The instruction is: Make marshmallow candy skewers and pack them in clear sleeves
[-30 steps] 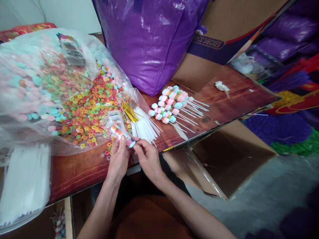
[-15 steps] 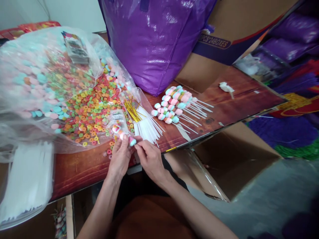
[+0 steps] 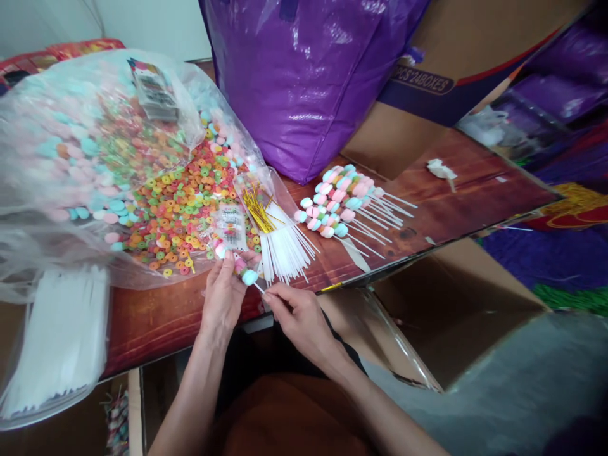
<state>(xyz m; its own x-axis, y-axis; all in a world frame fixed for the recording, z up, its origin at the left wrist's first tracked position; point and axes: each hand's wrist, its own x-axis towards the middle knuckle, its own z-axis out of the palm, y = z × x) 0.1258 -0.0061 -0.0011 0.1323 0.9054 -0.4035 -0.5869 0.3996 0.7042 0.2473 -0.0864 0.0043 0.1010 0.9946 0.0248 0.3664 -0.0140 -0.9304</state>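
At the table (image 3: 152,316), candy skewer (image 3: 249,277) crosses left grip (image 3: 222,296).

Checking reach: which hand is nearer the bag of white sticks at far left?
Left. The left hand is right of the bag, holding a candy skewer; the right hand is farther right.

The left hand (image 3: 223,291) covers the middle of the pastel bead skewer (image 3: 249,277), and the fingertips of the right hand (image 3: 301,316) hide the lower end of its white stick (image 3: 259,288). Print on the small clear packet (image 3: 232,229) is too small to read. Cloudy plastic (image 3: 23,250) veils the pale discs (image 3: 83,171), possibly foam, and runs off the left edge. The top edge cuts the purple bag (image 3: 316,88) and the cardboard carton (image 3: 403,139), whose lettering starts behind the bag. Purple strands (image 3: 517,259) at right are blurred.
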